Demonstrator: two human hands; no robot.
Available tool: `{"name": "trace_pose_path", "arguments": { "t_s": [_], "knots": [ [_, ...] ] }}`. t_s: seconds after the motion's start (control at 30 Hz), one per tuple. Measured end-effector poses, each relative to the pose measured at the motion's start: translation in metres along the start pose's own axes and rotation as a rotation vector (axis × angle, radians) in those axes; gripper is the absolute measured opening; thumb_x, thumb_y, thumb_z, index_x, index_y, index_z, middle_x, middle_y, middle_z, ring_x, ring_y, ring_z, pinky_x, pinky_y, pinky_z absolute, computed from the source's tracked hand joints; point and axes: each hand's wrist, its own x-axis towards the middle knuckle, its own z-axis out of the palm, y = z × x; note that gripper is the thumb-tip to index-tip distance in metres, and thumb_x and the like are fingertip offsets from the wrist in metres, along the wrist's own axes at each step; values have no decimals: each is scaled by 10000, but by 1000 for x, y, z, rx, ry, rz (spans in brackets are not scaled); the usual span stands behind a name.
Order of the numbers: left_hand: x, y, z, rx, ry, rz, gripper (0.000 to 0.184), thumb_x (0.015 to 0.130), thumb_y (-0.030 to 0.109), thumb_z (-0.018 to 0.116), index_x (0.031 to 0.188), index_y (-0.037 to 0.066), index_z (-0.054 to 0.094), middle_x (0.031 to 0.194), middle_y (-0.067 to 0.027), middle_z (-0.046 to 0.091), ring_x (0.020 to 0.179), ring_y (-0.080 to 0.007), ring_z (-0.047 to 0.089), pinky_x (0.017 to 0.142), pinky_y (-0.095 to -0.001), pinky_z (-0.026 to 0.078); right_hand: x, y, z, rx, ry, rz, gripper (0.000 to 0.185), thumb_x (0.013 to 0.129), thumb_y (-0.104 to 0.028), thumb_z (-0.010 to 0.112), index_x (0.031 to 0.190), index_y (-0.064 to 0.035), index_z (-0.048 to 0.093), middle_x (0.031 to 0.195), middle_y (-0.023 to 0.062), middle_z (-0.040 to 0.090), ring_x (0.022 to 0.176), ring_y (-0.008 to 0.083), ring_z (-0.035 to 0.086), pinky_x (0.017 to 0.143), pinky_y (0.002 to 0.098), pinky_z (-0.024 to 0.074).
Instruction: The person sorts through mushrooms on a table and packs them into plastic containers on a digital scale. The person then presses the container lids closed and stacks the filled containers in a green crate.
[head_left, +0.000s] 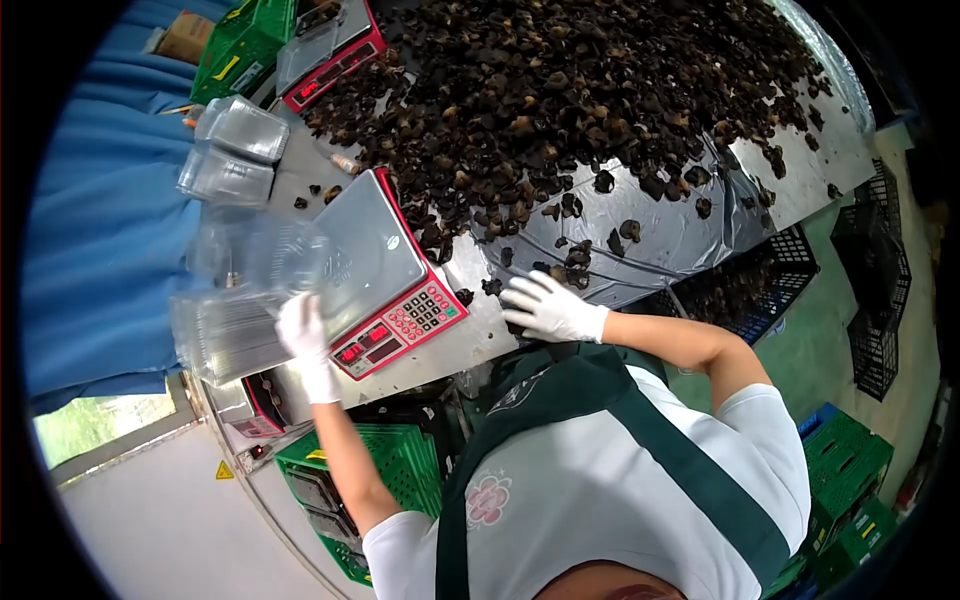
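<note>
My left hand (305,335), in a white glove and blurred by motion, has its fingers closed at the edge of a clear plastic tray (290,250). That tray, also blurred, overlaps the left side of the scale's flat platform. Under it and beside my wrist stands a stack of clear plastic trays (225,335). The red and grey digital scale (372,255) has lit red digits and a keypad facing me. My right hand (548,305), gloved too, is spread over the table's near edge, by a few loose dark wood ear mushrooms (578,255).
A large heap of wood ear mushrooms (560,90) covers the far metal table. More clear trays (240,130) and a second scale (335,60) stand at the left. Black crates (780,285) lie right; green crates (400,460) sit below. A blue curtain (110,220) hangs left.
</note>
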Motion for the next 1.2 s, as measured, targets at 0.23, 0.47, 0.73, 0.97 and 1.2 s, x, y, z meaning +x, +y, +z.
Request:
{"name": "trace_pose_path", "arguments": {
  "t_s": [0.23,0.47,0.73,0.97,1.2],
  "knots": [
    [-28,47,37,-146,-192,-128,142,836,201,668,890,70,661,916,-98,648,854,-263,623,757,-362,481,32,27,26,-109,-7,-176,215,794,-212,551,932,-102,673,1229,109,550,1237,318,438,1045,521,323],
    [-3,94,25,-147,71,-87,198,768,150,742,944,95,670,1039,-101,656,928,-280,623,827,-374,487,6,149,-34,-284,243,93,165,788,-219,623,864,-78,665,1105,73,609,1150,321,498,1025,516,349],
    [65,243,101,-510,-97,-22,388,803,251,721,1134,71,631,1310,-182,514,1201,-344,487,1026,-423,385,9,244,-131,-383,562,394,318,772,-254,705,1037,-91,645,1182,89,591,1077,311,549,901,416,462],
    [111,306,211,-363,-381,-70,886,777,648,607,1454,153,319,1547,-208,126,1418,-411,116,1079,-660,88,27,259,-118,-384,241,811,664,790,-541,647,1324,-173,505,1441,207,356,1314,414,346,1038,561,326],
    [34,325,192,-434,-370,243,679,726,543,688,1262,147,559,1506,-127,290,1400,-360,205,1095,-621,126,-30,166,-70,-89,295,587,530,747,-325,713,1221,-142,563,1420,192,381,1288,413,355,1012,525,357]
  ]
}}
